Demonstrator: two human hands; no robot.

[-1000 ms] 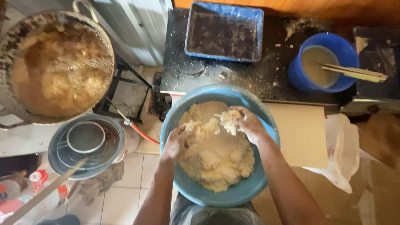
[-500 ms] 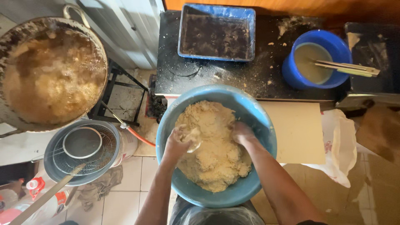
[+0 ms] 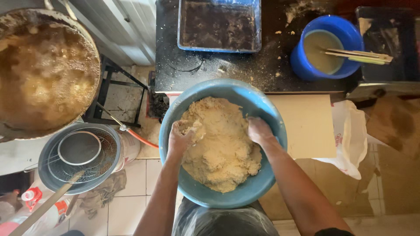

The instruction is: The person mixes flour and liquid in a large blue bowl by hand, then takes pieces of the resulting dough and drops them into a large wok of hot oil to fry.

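Both hands are deep in the dough (image 3: 221, 144), a pale crumbly mass that fills the blue bowl (image 3: 267, 109) just below the black table (image 3: 245, 72) — the work in hand looks like kneading or mixing. The left hand (image 3: 180, 139) is curled shut on a lump at the dough's left edge, while the right hand (image 3: 259, 131) presses knuckles-up into the right side, its fingers buried, so I cannot tell how far it is closed. The next move would call for a firm fold and press — with the bowl kept steady.
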